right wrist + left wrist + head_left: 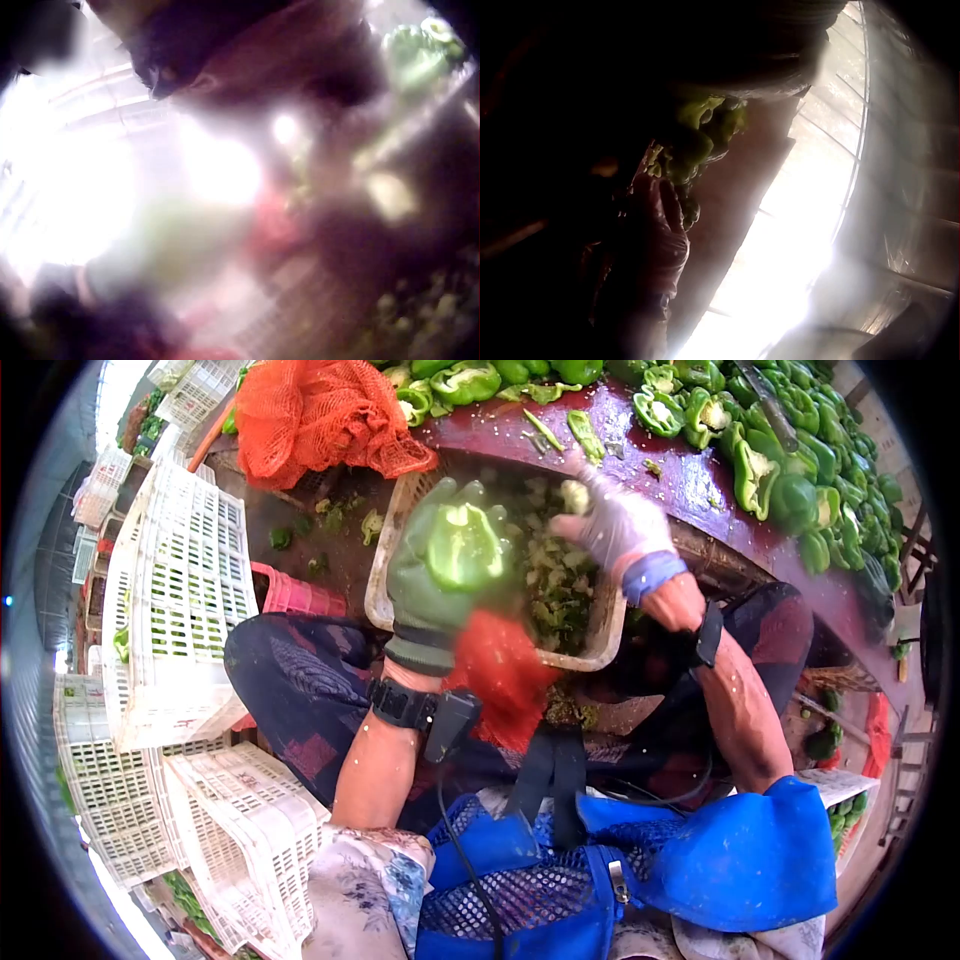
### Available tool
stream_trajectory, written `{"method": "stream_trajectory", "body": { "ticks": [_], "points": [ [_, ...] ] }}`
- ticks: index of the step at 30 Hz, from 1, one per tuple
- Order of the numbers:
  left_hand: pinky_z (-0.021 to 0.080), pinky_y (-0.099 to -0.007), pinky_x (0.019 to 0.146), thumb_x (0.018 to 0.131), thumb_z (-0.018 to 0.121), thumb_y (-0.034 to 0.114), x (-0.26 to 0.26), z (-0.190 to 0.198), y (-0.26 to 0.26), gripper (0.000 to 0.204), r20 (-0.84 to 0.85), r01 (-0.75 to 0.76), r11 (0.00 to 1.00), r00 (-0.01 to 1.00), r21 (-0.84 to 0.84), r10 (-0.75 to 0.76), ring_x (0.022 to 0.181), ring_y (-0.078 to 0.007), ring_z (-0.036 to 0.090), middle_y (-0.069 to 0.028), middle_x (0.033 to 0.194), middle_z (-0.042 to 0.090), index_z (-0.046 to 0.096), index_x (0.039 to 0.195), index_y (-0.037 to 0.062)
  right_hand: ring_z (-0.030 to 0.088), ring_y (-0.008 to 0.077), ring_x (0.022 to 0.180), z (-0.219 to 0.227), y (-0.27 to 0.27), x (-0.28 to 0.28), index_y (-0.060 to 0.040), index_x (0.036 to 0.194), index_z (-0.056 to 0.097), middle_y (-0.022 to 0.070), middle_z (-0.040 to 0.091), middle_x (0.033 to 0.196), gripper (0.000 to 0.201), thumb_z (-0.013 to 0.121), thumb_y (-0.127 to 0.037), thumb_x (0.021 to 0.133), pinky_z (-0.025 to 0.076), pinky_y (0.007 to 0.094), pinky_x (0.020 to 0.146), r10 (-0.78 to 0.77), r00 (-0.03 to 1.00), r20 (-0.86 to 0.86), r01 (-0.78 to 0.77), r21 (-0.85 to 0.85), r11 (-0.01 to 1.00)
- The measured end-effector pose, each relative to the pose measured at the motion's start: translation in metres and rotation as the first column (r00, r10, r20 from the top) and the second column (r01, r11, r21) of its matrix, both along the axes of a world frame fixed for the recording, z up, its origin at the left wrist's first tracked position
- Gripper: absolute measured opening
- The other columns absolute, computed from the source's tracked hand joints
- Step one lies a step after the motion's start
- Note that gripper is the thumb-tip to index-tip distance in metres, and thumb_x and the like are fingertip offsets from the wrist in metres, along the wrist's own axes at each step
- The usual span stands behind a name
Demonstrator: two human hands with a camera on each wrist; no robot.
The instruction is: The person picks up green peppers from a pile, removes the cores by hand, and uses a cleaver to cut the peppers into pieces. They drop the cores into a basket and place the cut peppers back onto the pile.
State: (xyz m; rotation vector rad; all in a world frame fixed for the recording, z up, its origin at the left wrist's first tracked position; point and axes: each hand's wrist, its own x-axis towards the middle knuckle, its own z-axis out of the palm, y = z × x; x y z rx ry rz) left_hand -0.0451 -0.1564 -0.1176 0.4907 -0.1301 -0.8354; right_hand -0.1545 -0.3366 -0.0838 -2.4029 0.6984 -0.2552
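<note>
In the head view my left hand [420, 575], in a grey-green glove, holds a cut green pepper [467, 548] above the basket's left side, its pale inside facing up. My right hand [625, 530], in a thin whitish glove and blurred, is over the basket's right side with thumb and forefinger spread. A pale pepper core [575, 497] shows between them; in the right wrist view a blurred pale core [390, 196] appears apart from the fingers. The basket [602, 630] contains many cores and seeds. The dark left wrist view shows a gloved hand [667, 240] beside green peppers [694, 146].
A purple-red tabletop [620, 455] lies beyond the basket, with a large pile of green peppers [795, 505] and a knife [768, 405] on it. Red netting [325, 420] hangs at the upper left. White crates [180, 600] stand at left, near a pink container [295, 592].
</note>
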Motion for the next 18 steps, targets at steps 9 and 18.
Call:
{"method": "stream_trajectory", "body": {
  "ticks": [9, 18],
  "points": [
    [0.038, -0.0445, 0.107, 0.100, 0.039, 0.027, -0.023, 0.042, -0.024, 0.046, 0.251, -0.282, 0.940, 0.940, 0.191, 0.231, 0.127, -0.0269, 0.047, -0.0147, 0.135, 0.051, 0.041, 0.141, 0.0066, 0.063, 0.0133, 0.061, -0.001, 0.047, -0.001, -0.0022, 0.119, 0.059, 0.0078, 0.069, 0.085, 0.036, 0.067, -0.020, 0.089, 0.052, 0.0268, 0.052, -0.021, 0.990, 0.140, -0.091, 0.747, 0.659],
    [0.031, -0.0640, 0.105, 0.090, 0.039, 0.069, -0.028, -0.003, -0.035, 0.086, 0.142, -0.054, 0.955, 0.990, 0.291, 0.012, 0.137, -0.0332, 0.034, -0.0147, 0.145, 0.036, 0.022, 0.151, 0.0106, 0.061, 0.0222, 0.057, -0.003, 0.056, 0.002, -0.0137, 0.145, 0.041, 0.0083, 0.062, 0.074, 0.061, 0.052, -0.011, 0.085, 0.048, 0.0376, 0.048, 0.115, 0.993, -0.019, -0.092, -0.732, 0.676]
  ]
}}
